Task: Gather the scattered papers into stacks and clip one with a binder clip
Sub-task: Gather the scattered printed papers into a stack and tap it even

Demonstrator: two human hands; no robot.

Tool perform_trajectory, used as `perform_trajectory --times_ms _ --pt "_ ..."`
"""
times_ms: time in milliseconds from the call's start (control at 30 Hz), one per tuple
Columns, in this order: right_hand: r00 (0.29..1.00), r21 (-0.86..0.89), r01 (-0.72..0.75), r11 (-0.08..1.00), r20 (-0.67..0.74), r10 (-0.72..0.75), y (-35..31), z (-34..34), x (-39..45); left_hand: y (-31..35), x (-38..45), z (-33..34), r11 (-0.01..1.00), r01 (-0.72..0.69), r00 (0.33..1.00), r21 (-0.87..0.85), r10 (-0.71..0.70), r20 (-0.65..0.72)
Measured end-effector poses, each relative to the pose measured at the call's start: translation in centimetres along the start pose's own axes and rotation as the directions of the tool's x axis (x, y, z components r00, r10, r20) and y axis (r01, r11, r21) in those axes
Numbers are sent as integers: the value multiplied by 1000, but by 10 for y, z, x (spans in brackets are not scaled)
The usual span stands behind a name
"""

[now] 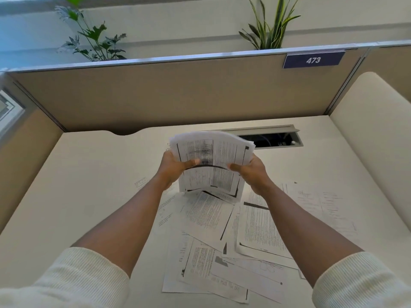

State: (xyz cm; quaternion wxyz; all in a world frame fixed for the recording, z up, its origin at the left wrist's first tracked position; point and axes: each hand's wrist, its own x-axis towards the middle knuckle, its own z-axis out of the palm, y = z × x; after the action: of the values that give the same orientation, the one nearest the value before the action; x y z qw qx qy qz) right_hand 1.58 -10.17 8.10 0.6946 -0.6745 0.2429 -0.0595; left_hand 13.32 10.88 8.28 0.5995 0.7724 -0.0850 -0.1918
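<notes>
Left hand [175,166] & right hand [250,168] are gripping a thick upright stack of white printed sheets [211,161] by its side edges, thumbs pressing the front, bottom edge hovering just above the cream desk [89,174]. The stack is bowing, so middle sheets risk slipping out while squaring up. Loose printed pages [222,236] are lying scattered underneath w/ overlaps, so tapping down there could leave edges uneven. No binder clip visible.

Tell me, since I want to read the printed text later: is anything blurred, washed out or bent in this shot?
Head view: the held stack shows smeared print, likely motion blur; the loose sheets at far right wash out pale against the desk; wide-angle distortion bows the partition rail; soft even lighting, no harsh glare; the 473 sign reads sharply.
</notes>
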Motion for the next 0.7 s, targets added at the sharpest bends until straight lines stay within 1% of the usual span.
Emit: perform_trajectory --times_ms 133,267,300,400,500,567,633,700 --pt "1000 -86 8 996 25 -6 8 -3 -1 -7 -3 1 1000 5 1000 -1 -5 3" --pt "998 -255 13 967 62 3 16 -3 -3 -16 -7 5 999 49 997 9 -50 65" --pt "998 -277 15 961 70 5 18 -3 -4 -18 -8 8 998 57 997 -8 -56 60" --pt "999 -259 14 966 34 -5 18 0 -4 -19 -9 12 995 65 998 -82 -65 5" --pt "999 -167 33 985 -11 -36 17 -1 0 -18 -8 12 990 67 997 -126 -70 -20" --pt "1000 -118 22 993 -8 -23 18 -2 2 -20 -7 11 988 56 998 -143 -60 -23" --pt "999 -141 2 990 39 3 20 -2 -1 -25 -8 10 989 78 997 -122 -76 19" --pt "995 -210 -5 978 97 26 26 -2 -6 -37 -10 11 986 139 985 -89 -129 112"
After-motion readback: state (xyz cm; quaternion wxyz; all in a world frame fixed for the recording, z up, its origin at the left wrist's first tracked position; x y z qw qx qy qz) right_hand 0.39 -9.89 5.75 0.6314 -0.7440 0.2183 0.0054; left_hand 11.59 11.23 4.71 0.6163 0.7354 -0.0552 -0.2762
